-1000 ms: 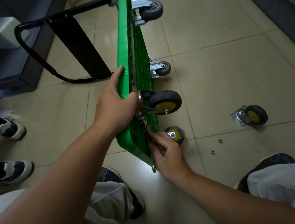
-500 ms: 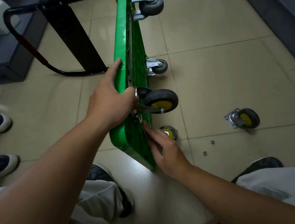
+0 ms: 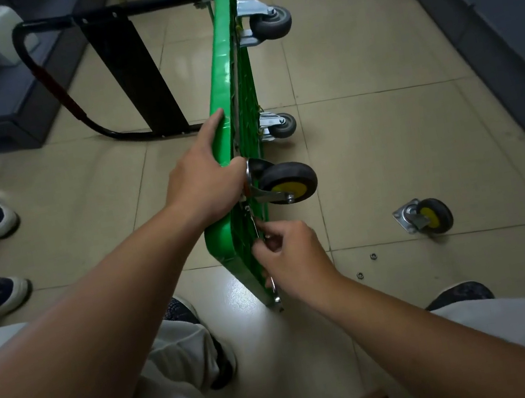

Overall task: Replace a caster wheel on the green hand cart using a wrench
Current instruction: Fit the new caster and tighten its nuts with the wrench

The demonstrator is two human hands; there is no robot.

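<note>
The green plastic hand cart (image 3: pixel 226 76) stands tipped on its long edge on the tiled floor (image 3: pixel 385 150). A black-tyred, yellow-hubbed caster wheel (image 3: pixel 288 182) is seated at its near upper corner. I judge I'm fastening that caster: the slim silver wrench (image 3: pixel 255 224) reaches a bolt just below its plate. The next move calls for a short wrench swing with the deck braced. My right hand (image 3: pixel 293 256) pinches the wrench, fingers curled. My left hand (image 3: pixel 207 187) grips the cart's top rim, forefinger stretched along it. A matching loose caster (image 3: pixel 425 216) and two small nuts (image 3: pixel 373 256) lie apart on the floor, rightward.
</note>
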